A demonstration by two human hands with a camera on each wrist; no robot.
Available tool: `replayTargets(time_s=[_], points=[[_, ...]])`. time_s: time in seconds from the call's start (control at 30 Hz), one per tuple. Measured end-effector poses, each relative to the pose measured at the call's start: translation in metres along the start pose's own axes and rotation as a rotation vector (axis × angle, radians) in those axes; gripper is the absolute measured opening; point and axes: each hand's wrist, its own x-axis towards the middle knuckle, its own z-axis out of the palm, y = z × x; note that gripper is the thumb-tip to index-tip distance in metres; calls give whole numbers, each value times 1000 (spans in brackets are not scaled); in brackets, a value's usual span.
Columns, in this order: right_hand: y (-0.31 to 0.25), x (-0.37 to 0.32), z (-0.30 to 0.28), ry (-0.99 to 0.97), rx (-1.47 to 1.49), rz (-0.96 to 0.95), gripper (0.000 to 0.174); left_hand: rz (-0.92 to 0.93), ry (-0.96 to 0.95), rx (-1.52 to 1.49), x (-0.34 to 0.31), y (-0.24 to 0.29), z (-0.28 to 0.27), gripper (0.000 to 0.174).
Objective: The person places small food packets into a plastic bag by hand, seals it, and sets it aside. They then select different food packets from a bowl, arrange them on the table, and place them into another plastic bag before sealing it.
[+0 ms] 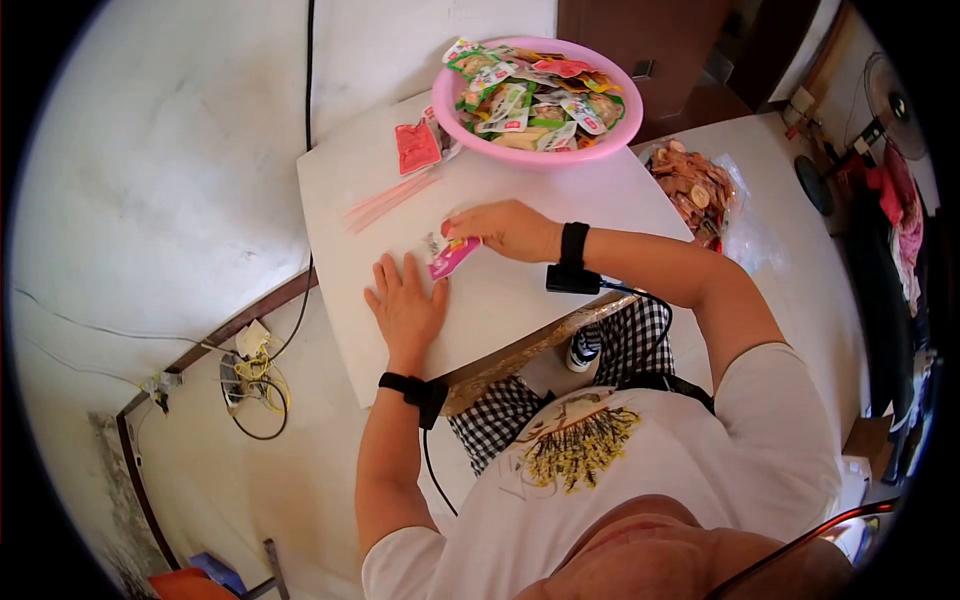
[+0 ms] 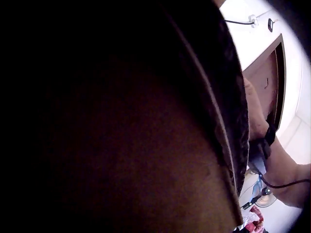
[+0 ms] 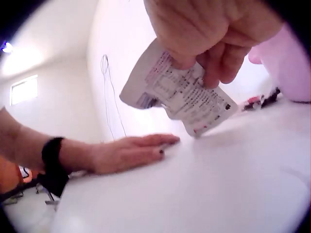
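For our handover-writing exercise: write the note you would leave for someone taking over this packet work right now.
Right hand pinches a pink packet low over the white board.
Left hand lies flat on the board, holding nothing.
Pink basin at the board's far edge is heaped with packets; one red packet lies beside it.
Done: little that shows.
Left: apparently the whole basin.

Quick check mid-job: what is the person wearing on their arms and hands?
No gloves. The left hand and right hand each have a black wrist strap with a black camera unit and thin black cable. Short white sleeves leave the forearms bare.
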Motion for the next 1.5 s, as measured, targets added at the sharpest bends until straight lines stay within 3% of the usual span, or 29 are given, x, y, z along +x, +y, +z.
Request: replayTargets(time_s=[0.03,0.07,0.17,0.27,0.37,0.5,0.6,0.67,0.77,0.83,0.9,0.93,0.97,1.0,1.07,1.13,1.23,1.33,1.43,1.47,1.5], points=[[0,-6,2,-55,-55,-14,26,1,-9,4,0,0,0,67],[0,-12,3,-261,-21,227,27,0,-17,9,-1,0,1,67],[-13,-13,0,-345,-84,352,27,-2,-29,25,-1,-2,2,67],[4,-16,10,-193,-238,-6,25,0,-27,27,-1,-1,2,68],[14,-15,17,-168,-327,-129,23,9,-17,31,-2,1,2,67],[6,-2,21,-307,-539,-16,17,39,10,-30,-1,-3,8,68],[0,6,28,-340,-648,48,13,216,5,-12,-4,-8,11,67],[-2,10,28,-369,-678,114,11,223,-21,7,-4,-6,10,64],[-7,14,8,-168,-571,49,10,224,-28,15,-3,-4,10,62],[-12,29,-37,-179,-525,145,10,223,-19,-3,-2,-2,9,62],[15,43,-83,-91,-693,252,11,213,-5,-32,-4,-1,7,62],[15,55,-112,-86,-615,464,13,218,1,-27,-5,-2,6,62],[45,50,-133,-6,-710,251,21,217,8,-20,-4,-1,6,61],[77,45,-150,37,-813,226,28,220,18,-16,-3,-1,5,61],[123,44,-179,-55,-928,421,34,202,21,-21,-4,-2,4,60],[128,46,-198,-132,-1035,570,31,199,26,-32,-3,-1,3,59],[142,49,-208,-277,-964,659,25,200,32,-41,-2,-5,2,58],[159,52,-212,-244,-898,672,21,198,38,-43,-1,-7,4,59],[165,50,-227,-109,-1051,502,23,183,26,-37,-1,-3,3,58],[165,45,-233,81,-1032,400,29,175,12,-35,-1,-2,2,58],[159,46,-243,135,-926,428,30,167,-3,-31,-1,-1,1,58]])
